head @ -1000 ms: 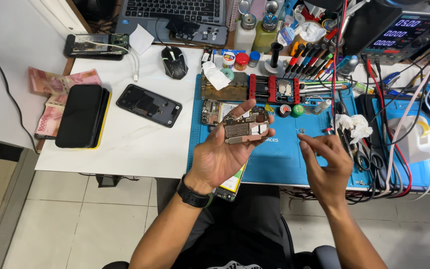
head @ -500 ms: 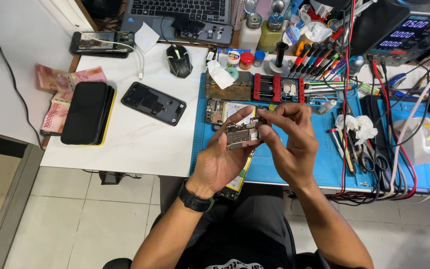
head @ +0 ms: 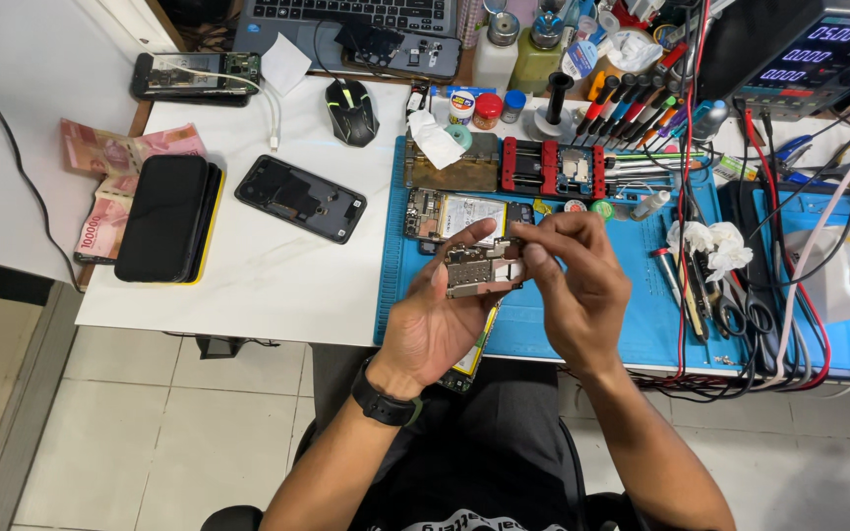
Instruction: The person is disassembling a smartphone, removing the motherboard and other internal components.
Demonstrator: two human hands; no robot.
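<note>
Single head-worn view, looking steeply down from above the seated person. The white-topped table (head: 248,285) with its blue rubber work mat (head: 641,324) fills the upper frame; the tiled floor and the person's lap fill the lower. The left hand (head: 435,320) and right hand (head: 577,285) lie close, near centre. The far edge shows a grey laptop keyboard (head: 356,15).

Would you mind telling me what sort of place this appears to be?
Most likely a phone repair bench: the left hand holds a bare circuit board over a blue work mat, with an opened phone and a rack of screwdrivers nearby.
</note>
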